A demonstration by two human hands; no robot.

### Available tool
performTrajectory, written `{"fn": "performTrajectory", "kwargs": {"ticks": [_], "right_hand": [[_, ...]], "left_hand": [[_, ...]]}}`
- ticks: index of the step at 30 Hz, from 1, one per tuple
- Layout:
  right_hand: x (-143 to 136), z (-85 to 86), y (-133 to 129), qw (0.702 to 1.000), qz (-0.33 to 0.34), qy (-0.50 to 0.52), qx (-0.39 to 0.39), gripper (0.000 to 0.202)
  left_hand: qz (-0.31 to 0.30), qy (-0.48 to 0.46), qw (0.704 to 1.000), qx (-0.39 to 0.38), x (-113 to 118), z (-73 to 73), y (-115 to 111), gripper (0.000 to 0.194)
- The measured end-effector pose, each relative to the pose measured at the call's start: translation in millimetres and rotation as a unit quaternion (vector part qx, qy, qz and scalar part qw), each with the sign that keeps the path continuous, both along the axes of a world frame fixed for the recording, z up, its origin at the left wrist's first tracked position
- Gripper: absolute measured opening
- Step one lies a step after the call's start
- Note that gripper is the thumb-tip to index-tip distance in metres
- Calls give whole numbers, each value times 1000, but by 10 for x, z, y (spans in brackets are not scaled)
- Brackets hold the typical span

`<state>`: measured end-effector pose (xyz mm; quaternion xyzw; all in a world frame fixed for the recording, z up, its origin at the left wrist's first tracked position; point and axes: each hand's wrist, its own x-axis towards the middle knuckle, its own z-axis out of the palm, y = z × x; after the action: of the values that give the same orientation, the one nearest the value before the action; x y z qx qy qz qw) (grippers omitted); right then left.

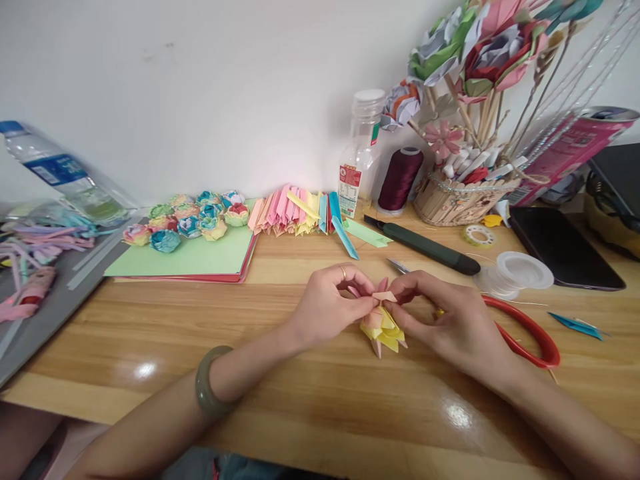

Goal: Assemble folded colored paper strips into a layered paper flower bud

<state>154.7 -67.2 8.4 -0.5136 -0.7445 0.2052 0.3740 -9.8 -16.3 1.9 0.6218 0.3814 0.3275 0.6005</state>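
Between my two hands is a folded paper flower (pixel 384 328) with yellow inner petals and pale pink outer ones. My left hand (pixel 336 303), wearing a ring and with a bangle on the wrist, pinches its upper petals between thumb and fingers. From the other side my right hand (pixel 440 317) is closed on a pink petal of the same flower. Red-handled scissors (pixel 543 343) lie partly hidden under my right hand, with the blade tip showing beyond it. To the right rests a small blue folded paper piece (pixel 577 325).
Folded paper strips (pixel 285 212) stand in a row near the wall. Several finished paper flowers (pixel 190 223) sit on green paper sheets (pixel 180 262). A dark green pen-like tool (pixel 430 248), clear thread spool (pixel 520 272), phone (pixel 565 247), bottle (pixel 357 157) and basket (pixel 455 197) are behind my hands.
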Motion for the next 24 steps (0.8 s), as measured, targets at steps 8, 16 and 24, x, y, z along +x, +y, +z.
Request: {"fn": "performTrajectory", "kwargs": {"ticks": [8,16,24], "right_hand": [[35,-34,-3,990,35,-104,89,4],[102,-100,-39,967,55,-176,174,13],[160,-58,-2,959,44,-181,212,27]], "left_hand": [[-12,10,999,44,2,-7,-32,8],[-21,-124,977,-172,-36,20,81,29],[-35,-118,982,-141,-10,-24,107,15]]}}
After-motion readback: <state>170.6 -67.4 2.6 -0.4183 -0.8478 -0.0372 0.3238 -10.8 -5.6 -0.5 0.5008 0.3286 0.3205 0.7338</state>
